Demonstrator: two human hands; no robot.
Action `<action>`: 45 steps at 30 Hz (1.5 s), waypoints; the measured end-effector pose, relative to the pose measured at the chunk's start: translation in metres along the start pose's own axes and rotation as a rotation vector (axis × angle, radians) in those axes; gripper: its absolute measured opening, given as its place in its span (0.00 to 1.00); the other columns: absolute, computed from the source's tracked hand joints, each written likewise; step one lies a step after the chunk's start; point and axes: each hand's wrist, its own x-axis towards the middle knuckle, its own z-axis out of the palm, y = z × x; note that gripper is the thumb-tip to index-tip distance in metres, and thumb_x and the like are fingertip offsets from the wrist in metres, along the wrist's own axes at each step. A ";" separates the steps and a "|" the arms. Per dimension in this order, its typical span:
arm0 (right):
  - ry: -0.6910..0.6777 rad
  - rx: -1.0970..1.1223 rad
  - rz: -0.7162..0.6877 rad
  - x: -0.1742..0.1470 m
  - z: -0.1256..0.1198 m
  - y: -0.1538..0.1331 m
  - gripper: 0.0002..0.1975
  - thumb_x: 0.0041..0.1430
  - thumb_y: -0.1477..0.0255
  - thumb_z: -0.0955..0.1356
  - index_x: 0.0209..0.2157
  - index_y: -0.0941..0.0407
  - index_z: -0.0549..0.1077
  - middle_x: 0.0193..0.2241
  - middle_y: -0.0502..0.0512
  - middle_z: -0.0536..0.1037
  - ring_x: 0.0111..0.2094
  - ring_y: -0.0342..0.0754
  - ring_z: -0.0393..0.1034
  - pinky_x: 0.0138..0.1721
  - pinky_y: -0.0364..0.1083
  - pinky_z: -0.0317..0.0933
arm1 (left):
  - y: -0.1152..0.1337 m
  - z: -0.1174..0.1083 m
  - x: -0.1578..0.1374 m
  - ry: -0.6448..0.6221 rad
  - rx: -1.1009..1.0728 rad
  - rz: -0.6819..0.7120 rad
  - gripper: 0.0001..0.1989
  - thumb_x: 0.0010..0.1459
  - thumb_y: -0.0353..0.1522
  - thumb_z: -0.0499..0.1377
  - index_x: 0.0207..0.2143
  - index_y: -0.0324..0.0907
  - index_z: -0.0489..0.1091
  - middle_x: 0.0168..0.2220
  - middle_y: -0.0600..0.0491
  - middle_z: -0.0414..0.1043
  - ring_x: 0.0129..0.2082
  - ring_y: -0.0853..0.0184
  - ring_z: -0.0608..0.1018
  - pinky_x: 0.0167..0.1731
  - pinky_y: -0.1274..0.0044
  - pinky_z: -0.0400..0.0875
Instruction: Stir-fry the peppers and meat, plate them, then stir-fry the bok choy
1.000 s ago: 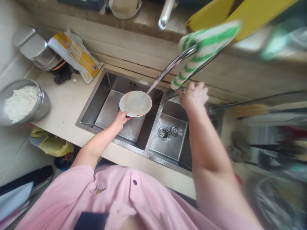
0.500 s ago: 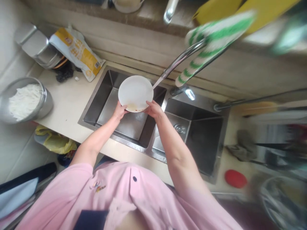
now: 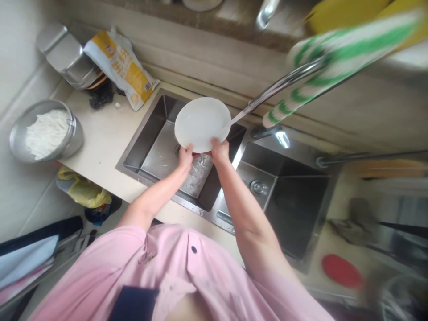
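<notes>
Head view: left hand and right hand hold a plate.

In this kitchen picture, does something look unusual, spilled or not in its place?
The held plate shows no visible damage. Oddest is the striped cloth on the faucet, an unusual place for fabric. A small white bit also lies loose on the counter, near the tilted bag.
</notes>
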 end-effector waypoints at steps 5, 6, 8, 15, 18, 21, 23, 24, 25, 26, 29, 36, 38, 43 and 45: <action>0.071 -0.093 -0.015 -0.006 -0.020 0.002 0.25 0.54 0.64 0.61 0.52 0.62 0.66 0.46 0.64 0.73 0.43 0.51 0.71 0.34 0.46 0.71 | -0.016 0.001 0.011 0.039 0.096 0.039 0.13 0.60 0.35 0.57 0.45 0.37 0.69 0.32 0.48 0.76 0.37 0.62 0.78 0.35 0.75 0.74; 0.071 -0.112 -0.003 -0.009 -0.026 0.001 0.26 0.53 0.65 0.61 0.52 0.62 0.66 0.46 0.64 0.73 0.42 0.52 0.71 0.33 0.47 0.71 | -0.008 -0.006 0.022 0.064 0.167 0.108 0.10 0.58 0.34 0.59 0.40 0.37 0.71 0.31 0.49 0.75 0.38 0.62 0.78 0.35 0.76 0.73; 0.059 -0.145 0.032 -0.015 -0.040 -0.002 0.26 0.52 0.66 0.61 0.52 0.62 0.66 0.46 0.64 0.73 0.39 0.51 0.72 0.31 0.48 0.72 | 0.010 -0.019 0.044 0.055 0.313 0.244 0.07 0.55 0.33 0.62 0.31 0.37 0.72 0.28 0.51 0.74 0.39 0.62 0.77 0.36 0.78 0.72; -0.003 -0.254 0.134 -0.022 -0.070 -0.026 0.25 0.51 0.70 0.62 0.50 0.65 0.70 0.32 0.63 0.76 0.31 0.53 0.72 0.29 0.52 0.72 | 0.019 -0.019 0.039 -0.174 0.221 0.038 0.11 0.51 0.32 0.65 0.37 0.37 0.73 0.28 0.49 0.76 0.34 0.61 0.78 0.36 0.72 0.73; -0.010 -0.334 0.145 -0.017 -0.077 -0.044 0.23 0.49 0.72 0.63 0.47 0.66 0.72 0.31 0.64 0.76 0.29 0.55 0.72 0.29 0.54 0.71 | -0.012 -0.009 0.005 -0.220 0.030 -0.232 0.25 0.45 0.29 0.68 0.48 0.39 0.71 0.38 0.46 0.78 0.36 0.58 0.79 0.39 0.65 0.75; -0.041 -0.440 0.160 -0.018 -0.086 -0.062 0.18 0.47 0.74 0.65 0.40 0.66 0.75 0.28 0.65 0.75 0.29 0.58 0.73 0.29 0.55 0.70 | -0.034 -0.003 -0.010 -0.215 -0.024 -0.300 0.27 0.44 0.31 0.69 0.50 0.39 0.70 0.43 0.43 0.78 0.40 0.57 0.79 0.40 0.64 0.75; -0.087 -0.496 0.173 -0.024 -0.094 -0.072 0.13 0.46 0.76 0.66 0.35 0.66 0.75 0.26 0.64 0.74 0.28 0.59 0.73 0.28 0.54 0.69 | -0.032 -0.002 -0.003 -0.136 0.060 -0.189 0.22 0.47 0.34 0.68 0.45 0.37 0.73 0.40 0.44 0.78 0.40 0.58 0.79 0.40 0.68 0.75; -0.114 -0.513 0.181 -0.027 -0.098 -0.075 0.11 0.46 0.76 0.66 0.33 0.65 0.75 0.25 0.63 0.74 0.28 0.58 0.73 0.27 0.53 0.69 | -0.026 -0.002 0.006 -0.096 0.138 -0.108 0.18 0.48 0.35 0.67 0.41 0.37 0.74 0.38 0.44 0.79 0.39 0.58 0.79 0.39 0.71 0.75; -0.138 -0.522 0.189 -0.031 -0.101 -0.077 0.10 0.46 0.77 0.67 0.32 0.65 0.75 0.24 0.63 0.74 0.28 0.58 0.72 0.27 0.52 0.68 | -0.017 -0.003 0.015 -0.068 0.225 -0.018 0.15 0.49 0.36 0.67 0.37 0.36 0.75 0.35 0.46 0.79 0.39 0.59 0.79 0.38 0.72 0.74; -0.158 -0.523 0.197 -0.033 -0.104 -0.078 0.08 0.46 0.77 0.67 0.30 0.64 0.75 0.22 0.62 0.73 0.27 0.57 0.72 0.26 0.50 0.68 | -0.007 -0.003 0.026 -0.076 0.319 0.047 0.13 0.48 0.37 0.67 0.32 0.36 0.75 0.32 0.47 0.78 0.38 0.59 0.79 0.37 0.73 0.74; -0.180 -0.487 0.212 -0.035 -0.107 -0.070 0.08 0.48 0.74 0.67 0.30 0.63 0.74 0.21 0.60 0.73 0.27 0.54 0.72 0.25 0.47 0.67 | 0.026 -0.006 0.045 -0.221 0.436 0.128 0.14 0.50 0.39 0.66 0.26 0.35 0.74 0.27 0.49 0.76 0.37 0.57 0.79 0.38 0.73 0.73; -0.132 -0.335 0.162 -0.017 -0.091 -0.030 0.12 0.49 0.71 0.66 0.34 0.62 0.73 0.28 0.62 0.76 0.29 0.51 0.71 0.27 0.47 0.67 | 0.032 -0.031 0.004 -0.278 0.144 -0.276 0.17 0.48 0.26 0.62 0.44 0.34 0.73 0.35 0.43 0.79 0.39 0.53 0.80 0.42 0.61 0.73; -0.102 -0.303 0.106 -0.010 -0.086 -0.028 0.12 0.48 0.71 0.67 0.35 0.62 0.72 0.31 0.61 0.76 0.33 0.51 0.71 0.31 0.46 0.68 | 0.026 -0.039 -0.011 -0.276 0.076 -0.303 0.24 0.46 0.23 0.60 0.49 0.35 0.70 0.39 0.43 0.79 0.40 0.53 0.80 0.43 0.58 0.74; 0.020 -0.191 -0.042 0.014 -0.052 -0.048 0.12 0.58 0.66 0.62 0.40 0.58 0.68 0.37 0.57 0.74 0.38 0.44 0.70 0.38 0.42 0.67 | 0.026 -0.042 -0.027 -0.112 0.079 -0.195 0.25 0.47 0.24 0.58 0.51 0.35 0.68 0.43 0.41 0.77 0.41 0.53 0.80 0.42 0.57 0.75; -0.023 -0.067 -0.026 0.019 -0.031 -0.060 0.11 0.60 0.66 0.59 0.38 0.58 0.66 0.34 0.56 0.74 0.35 0.42 0.70 0.37 0.42 0.67 | 0.029 -0.039 -0.026 -0.062 0.138 -0.140 0.24 0.49 0.24 0.57 0.51 0.34 0.67 0.44 0.40 0.77 0.42 0.53 0.79 0.42 0.57 0.75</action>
